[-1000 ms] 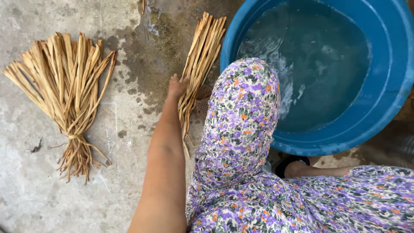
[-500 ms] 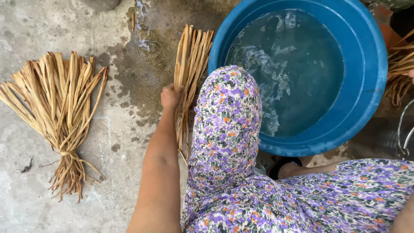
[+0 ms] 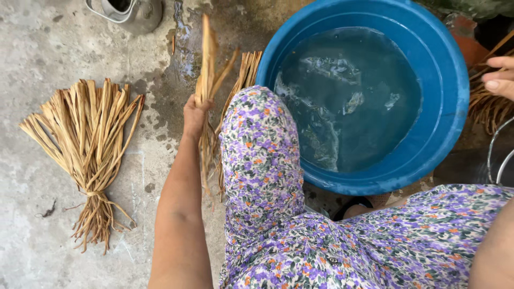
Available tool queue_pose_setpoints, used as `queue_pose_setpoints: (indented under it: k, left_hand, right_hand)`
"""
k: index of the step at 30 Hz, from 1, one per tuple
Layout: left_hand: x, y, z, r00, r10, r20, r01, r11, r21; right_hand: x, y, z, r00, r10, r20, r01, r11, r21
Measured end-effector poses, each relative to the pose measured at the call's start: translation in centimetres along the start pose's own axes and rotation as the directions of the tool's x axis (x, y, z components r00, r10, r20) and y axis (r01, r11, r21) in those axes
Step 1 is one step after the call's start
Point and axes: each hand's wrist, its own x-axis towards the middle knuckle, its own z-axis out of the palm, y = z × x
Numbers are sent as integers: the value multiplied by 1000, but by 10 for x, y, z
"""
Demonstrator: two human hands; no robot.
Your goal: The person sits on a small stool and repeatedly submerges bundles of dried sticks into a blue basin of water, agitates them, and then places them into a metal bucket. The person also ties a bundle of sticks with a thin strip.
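My left hand point(image 3: 196, 115) is shut on a thin bunch of dried tan fibre strips point(image 3: 206, 59), lifted upright beside my knee in purple floral cloth point(image 3: 258, 155). More loose strips point(image 3: 248, 69) lie on the wet concrete between that knee and a blue basin of water point(image 3: 445, 134). My right hand point(image 3: 500, 78) shows only as fingers at the right edge, over another pile of strips point(image 3: 484, 109) behind the basin. Its grip is hidden.
A tied, fanned bundle of the same strips point(image 3: 91, 144) lies on the concrete at the left. A grey metal vessel point(image 3: 140, 13) stands at the top edge. A curved metal rim point(image 3: 492, 155) shows at the right edge.
My left hand, which rested on the strips lying by the basin, has closed on a few and raised them upright. The fingers of my right hand have come into view at the right.
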Motion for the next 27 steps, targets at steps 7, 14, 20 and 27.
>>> queue_pose_setpoints:
  k: [7,14,20,27]
  left_hand:
    - [-3,101,7,949,-316,-6,314,941,123]
    - [-20,242,53,968,-67,243,-16,946,325]
    - [-52,323,136,807,40,589,-543,441,714]
    - [-51,325,236,411,-234,881,-809,351,471]
  right_hand:
    - [-6,-46,-2,994,-96,48,84,973,214]
    - [-45,-174,1,995,17,94,-1,987,-163]
    - [-76,-278,37,800,-552,-235,526,834,-168]
    - [-64,-291,133,842,-537,-46,523,835,-172]
